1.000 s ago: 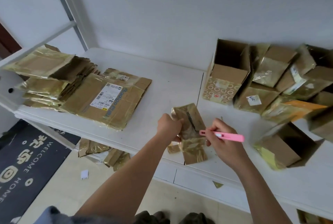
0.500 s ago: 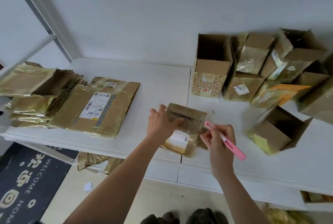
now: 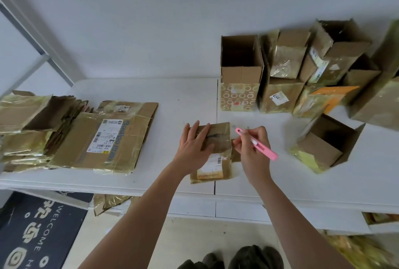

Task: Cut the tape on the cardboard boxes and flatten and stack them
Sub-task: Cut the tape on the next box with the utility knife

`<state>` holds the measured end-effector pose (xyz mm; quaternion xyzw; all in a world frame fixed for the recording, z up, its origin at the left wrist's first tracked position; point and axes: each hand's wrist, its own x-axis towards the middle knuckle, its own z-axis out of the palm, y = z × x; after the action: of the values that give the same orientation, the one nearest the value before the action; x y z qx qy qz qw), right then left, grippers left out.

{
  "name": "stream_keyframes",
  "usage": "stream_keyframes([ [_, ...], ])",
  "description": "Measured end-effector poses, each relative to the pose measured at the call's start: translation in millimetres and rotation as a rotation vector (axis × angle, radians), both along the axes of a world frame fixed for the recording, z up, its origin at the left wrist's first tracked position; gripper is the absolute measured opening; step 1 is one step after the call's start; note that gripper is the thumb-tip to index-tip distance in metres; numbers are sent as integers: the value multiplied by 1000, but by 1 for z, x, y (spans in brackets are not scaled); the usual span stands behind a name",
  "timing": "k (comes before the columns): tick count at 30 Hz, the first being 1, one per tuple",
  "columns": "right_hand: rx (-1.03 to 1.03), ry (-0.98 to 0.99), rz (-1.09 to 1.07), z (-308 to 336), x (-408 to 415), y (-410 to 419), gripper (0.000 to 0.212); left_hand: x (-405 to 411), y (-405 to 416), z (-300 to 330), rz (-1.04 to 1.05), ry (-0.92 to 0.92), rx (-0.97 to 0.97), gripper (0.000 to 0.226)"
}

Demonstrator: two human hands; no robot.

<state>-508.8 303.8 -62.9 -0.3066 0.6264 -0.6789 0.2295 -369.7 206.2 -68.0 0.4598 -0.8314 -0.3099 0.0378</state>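
Box (image 3: 216,139), small and taped, was positioned at the worktop's (image 3: 177,95) front edge, between both hands. Left hand (image 3: 193,149) was laid flat on the box's left part, fingers straight, grip apart. Right hand (image 3: 252,149) was held just right of the box, its grip clamped on a pink cutter (image 3: 257,143), whose tip was pointed toward the box. Flattened boxes (image 3: 101,137) were stacked at the left. Unflattened boxes (image 3: 302,69) were grouped at the right rear.

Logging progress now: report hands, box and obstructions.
Left hand flat on small taped brown cardboard box, pressing it to the white table. Right hand grips pink plastic cutter. Nothing in the way.
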Motion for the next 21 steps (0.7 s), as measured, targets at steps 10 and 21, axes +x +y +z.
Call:
stream_keyframes([
  [10,33,263,24,-1,3,-8,17,0,1,4,-4,4,37,69],
  [21,63,445,79,3,-4,-10,21,-1,3,5,6,-9,13,68],
])
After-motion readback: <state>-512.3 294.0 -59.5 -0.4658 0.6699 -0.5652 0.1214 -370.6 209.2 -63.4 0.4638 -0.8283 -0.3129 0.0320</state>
